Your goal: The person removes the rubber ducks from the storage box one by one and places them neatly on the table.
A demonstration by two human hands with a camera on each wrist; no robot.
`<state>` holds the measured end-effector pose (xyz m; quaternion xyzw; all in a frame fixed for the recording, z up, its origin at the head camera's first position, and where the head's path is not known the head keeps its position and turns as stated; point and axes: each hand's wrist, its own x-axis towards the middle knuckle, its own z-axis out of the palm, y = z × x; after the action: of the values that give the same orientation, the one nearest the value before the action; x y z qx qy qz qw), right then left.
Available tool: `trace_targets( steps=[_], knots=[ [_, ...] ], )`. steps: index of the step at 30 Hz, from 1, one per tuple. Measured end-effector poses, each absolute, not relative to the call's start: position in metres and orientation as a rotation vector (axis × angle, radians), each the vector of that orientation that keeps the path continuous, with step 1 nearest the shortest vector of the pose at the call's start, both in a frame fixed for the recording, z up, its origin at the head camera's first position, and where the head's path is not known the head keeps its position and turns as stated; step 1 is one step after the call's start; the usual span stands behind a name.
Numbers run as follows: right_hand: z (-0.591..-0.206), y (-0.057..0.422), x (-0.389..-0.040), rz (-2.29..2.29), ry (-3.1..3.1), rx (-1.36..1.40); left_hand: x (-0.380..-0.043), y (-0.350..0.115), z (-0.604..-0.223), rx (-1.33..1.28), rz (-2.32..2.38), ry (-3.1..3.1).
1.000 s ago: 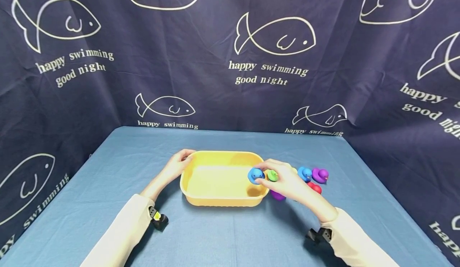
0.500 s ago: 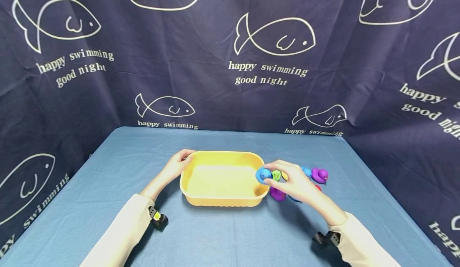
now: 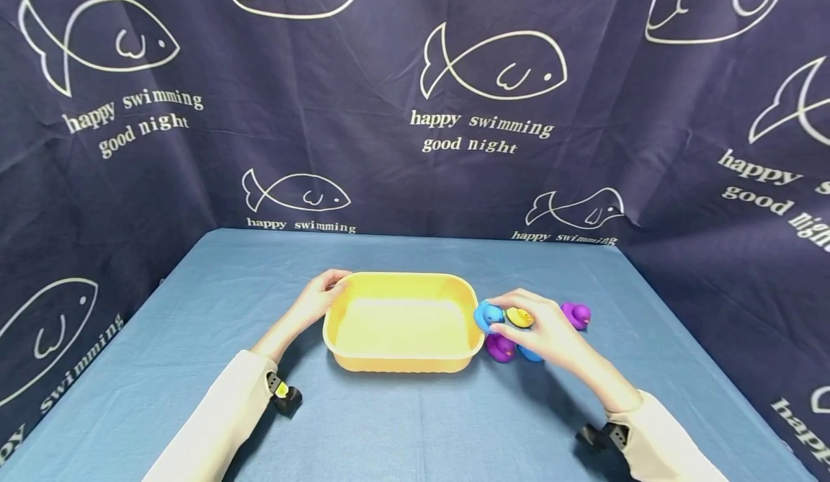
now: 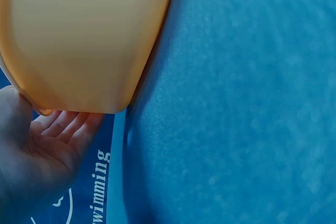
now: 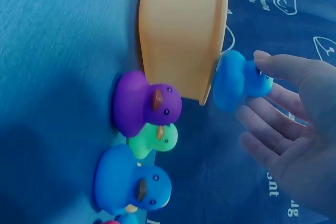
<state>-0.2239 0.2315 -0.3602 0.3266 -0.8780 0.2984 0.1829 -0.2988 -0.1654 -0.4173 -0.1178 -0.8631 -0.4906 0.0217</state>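
A yellow plastic basin (image 3: 402, 364) sits mid-table. My left hand (image 3: 316, 296) grips its far left corner, thumb at the rim and fingers against the outer wall in the left wrist view. Beside the right rim, my right hand (image 3: 541, 327) pinches a blue rubber duck (image 3: 488, 317) between thumb and fingers. The right wrist view has this duck raised above the tabletop, overlapping the basin's edge. Below it on the table are a purple duck (image 5: 131, 103), a green duck (image 5: 147, 141) and another blue duck (image 5: 116, 178).
A yellow duck (image 3: 521, 317) shows between the right fingers and thumb in the head view, and another purple duck (image 3: 576, 315) lies farther right. Blue cloth (image 3: 376, 431) covers the table. A dark fish-print curtain (image 3: 389, 107) hangs behind and at the sides.
My right hand has carried the blue duck rightward, from over the basin's inside to its right rim. The left hand and the basin have stayed in place.
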Motion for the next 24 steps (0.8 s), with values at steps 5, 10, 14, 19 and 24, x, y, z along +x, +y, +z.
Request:
trace_targets(
  steps=[5, 10, 14, 19, 24],
  knots=[
    [-0.358, 0.24, -0.221, 0.796, -2.518, 0.839, -0.297, -0.165, -0.415, -0.372, -1.542, -2.672],
    [-0.358, 0.248, -0.22, 0.772, -2.51, 0.789, -0.298, -0.165, -0.414, -0.367, -1.549, -2.68],
    [-0.36, 0.254, -0.222, 0.768, -2.482, 0.79, -0.298, -0.165, -0.414, -0.364, -1.566, -2.685],
    [-0.364, 0.263, -0.222, 0.748, -2.455, 0.791, -0.297, -0.165, -0.414, -0.366, -1.577, -2.681],
    [-0.366, 0.272, -0.221, 0.751, -2.441, 0.78, -0.297, -0.165, -0.414, -0.362, -1.578, -2.68]
  ],
)
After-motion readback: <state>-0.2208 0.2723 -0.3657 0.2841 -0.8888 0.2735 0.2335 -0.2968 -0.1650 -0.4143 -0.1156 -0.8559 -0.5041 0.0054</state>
